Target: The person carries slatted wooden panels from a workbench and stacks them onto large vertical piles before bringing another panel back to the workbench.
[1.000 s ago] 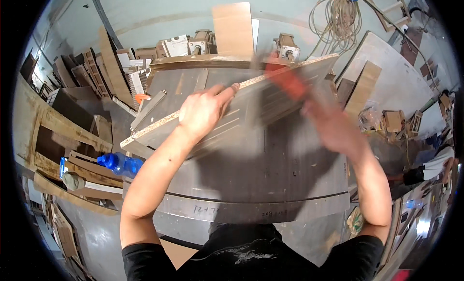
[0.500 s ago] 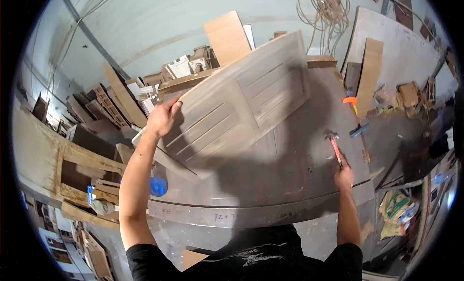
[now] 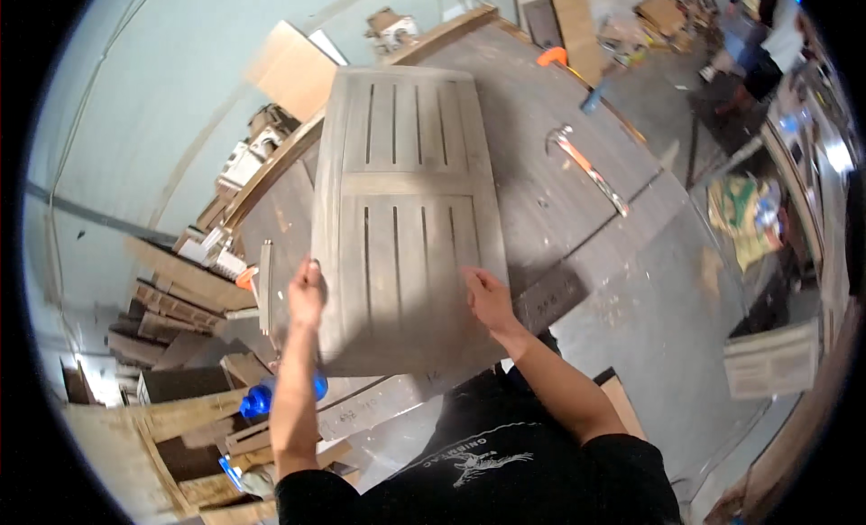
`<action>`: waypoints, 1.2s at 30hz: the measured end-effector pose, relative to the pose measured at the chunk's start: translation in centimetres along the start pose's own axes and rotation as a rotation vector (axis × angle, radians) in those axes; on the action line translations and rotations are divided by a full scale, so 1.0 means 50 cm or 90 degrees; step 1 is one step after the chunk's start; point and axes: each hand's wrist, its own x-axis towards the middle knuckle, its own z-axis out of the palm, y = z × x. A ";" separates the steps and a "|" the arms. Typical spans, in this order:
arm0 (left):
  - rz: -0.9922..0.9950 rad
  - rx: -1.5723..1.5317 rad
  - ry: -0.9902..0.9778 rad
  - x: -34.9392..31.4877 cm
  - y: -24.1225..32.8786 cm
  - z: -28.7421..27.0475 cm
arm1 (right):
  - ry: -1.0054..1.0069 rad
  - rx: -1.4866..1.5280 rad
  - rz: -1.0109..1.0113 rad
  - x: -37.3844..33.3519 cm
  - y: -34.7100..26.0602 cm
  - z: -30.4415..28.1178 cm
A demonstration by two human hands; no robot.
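Note:
A grey-brown wooden door panel [image 3: 408, 184] with two recessed fields of narrow slots lies lengthwise in front of me. Its near end reaches over the bench's front edge. At its left edge my left hand [image 3: 307, 295] is closed, thumb on the edge; the fingers' undersides are hidden. My right hand [image 3: 490, 299] is over the panel near its right edge, thumb and forefinger apart, holding nothing visible. Whether it touches the surface is unclear. A claw hammer [image 3: 585, 167] with a red-orange handle rests on the bench [image 3: 532, 155], right of the panel.
An orange-handled tool [image 3: 552, 56] and a blue tool [image 3: 593, 98] lie by the bench's far right edge. A blue bottle [image 3: 256, 400] is at the near left, beside stacked boards [image 3: 162, 326]. A sack [image 3: 744, 214] sits right, and another person [image 3: 767, 60] is behind.
The panel, tilted up in my left hand before, has turned lengthwise and come down. My right hand has let go of the hammer and moved left to the panel. The view has turned.

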 end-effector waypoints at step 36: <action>0.228 -0.684 -0.187 -0.269 0.104 -0.146 | 0.098 -0.059 -0.475 -0.315 -0.248 -0.206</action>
